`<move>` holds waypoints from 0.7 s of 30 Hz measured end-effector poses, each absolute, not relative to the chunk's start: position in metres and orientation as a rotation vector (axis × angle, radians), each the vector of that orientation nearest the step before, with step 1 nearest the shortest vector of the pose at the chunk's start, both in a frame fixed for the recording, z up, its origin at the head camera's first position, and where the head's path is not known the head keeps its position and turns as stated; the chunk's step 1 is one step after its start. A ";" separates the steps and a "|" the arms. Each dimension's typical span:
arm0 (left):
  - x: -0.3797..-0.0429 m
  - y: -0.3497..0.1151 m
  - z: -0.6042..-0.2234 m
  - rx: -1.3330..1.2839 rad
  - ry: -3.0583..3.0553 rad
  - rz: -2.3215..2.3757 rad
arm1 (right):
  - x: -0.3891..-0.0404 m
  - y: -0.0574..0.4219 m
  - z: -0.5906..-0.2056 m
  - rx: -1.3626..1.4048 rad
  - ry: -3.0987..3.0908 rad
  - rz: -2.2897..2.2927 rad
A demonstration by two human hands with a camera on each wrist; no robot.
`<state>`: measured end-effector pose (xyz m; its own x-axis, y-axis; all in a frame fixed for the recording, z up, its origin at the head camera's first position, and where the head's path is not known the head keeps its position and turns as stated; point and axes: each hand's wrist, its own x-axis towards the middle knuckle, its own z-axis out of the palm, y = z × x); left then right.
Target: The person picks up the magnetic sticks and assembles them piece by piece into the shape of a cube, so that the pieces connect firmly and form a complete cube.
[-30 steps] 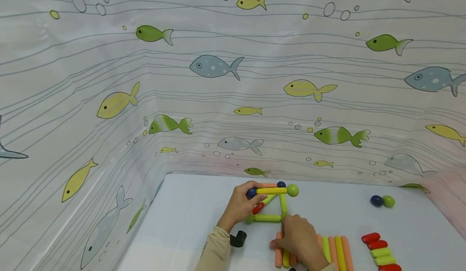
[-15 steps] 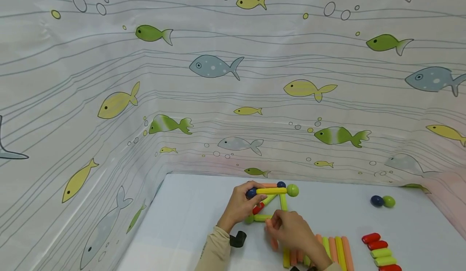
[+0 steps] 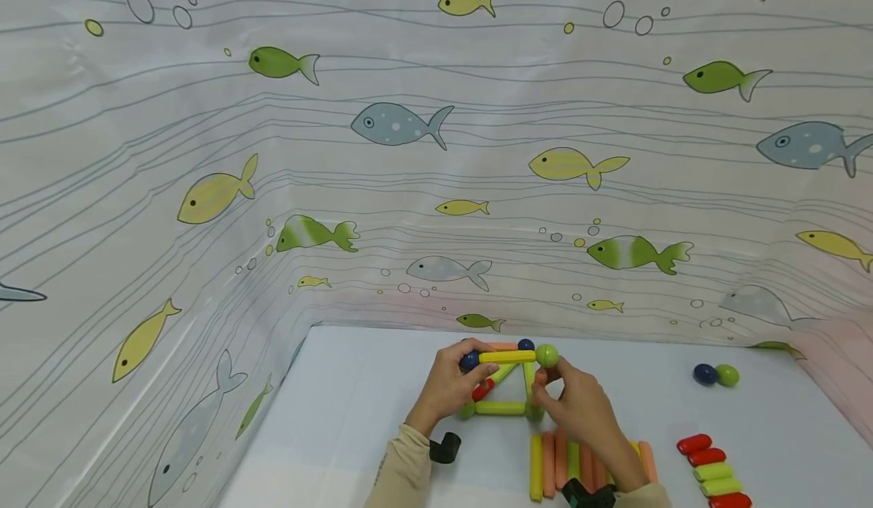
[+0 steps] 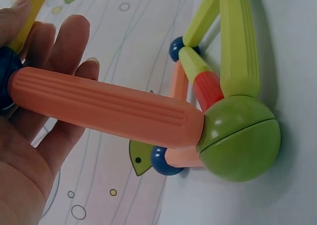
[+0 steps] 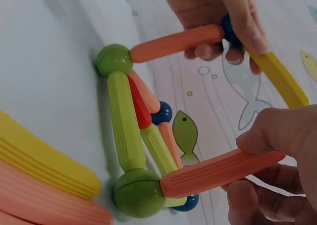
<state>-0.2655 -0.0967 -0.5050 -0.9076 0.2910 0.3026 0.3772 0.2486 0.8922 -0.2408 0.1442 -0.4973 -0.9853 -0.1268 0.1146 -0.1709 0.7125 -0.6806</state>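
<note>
My left hand [image 3: 450, 387] pinches a yellow toy building stick [image 3: 508, 357] at its end beside a blue ball [image 3: 470, 361]. A light green ball [image 3: 547, 355] caps the stick's other end. From the blue ball an orange stick [image 4: 106, 108] runs down to a green ball [image 4: 240, 138] at the base. My right hand [image 3: 580, 402] grips a second orange stick [image 5: 223, 173] between thumb and fingers. That stick's lower end meets another green base ball [image 5: 139, 193]; its upper end is hidden by the hand. Base balls are joined by a light green stick [image 3: 501, 409].
A row of loose yellow, orange and green sticks [image 3: 549, 462] lies in front of the base. On the right are short red and green pieces [image 3: 712, 474], with a blue ball [image 3: 705, 374] and green ball [image 3: 728, 375] behind. Fish-patterned cloth [image 3: 436, 189] surrounds the table.
My right hand has picked an orange stick from the row's left end and brought it up to the right front corner, under the light green ball. The left hand has stayed put.
</note>
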 end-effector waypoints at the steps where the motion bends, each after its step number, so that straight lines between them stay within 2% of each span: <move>1: -0.266 -0.097 -0.505 -0.650 -2.421 -1.763 | -0.241 0.145 -0.497 0.249 -2.852 1.138; 21: -0.266 -0.098 -0.505 -0.678 -2.446 -1.664 | -0.244 0.150 -0.502 0.203 -2.868 1.159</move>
<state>-0.2663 -0.0981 -0.5054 -0.8948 0.3010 0.3298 0.4173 0.3011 0.8574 -0.2439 0.1498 -0.5016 -0.9906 -0.1056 0.0874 -0.1367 0.7121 -0.6886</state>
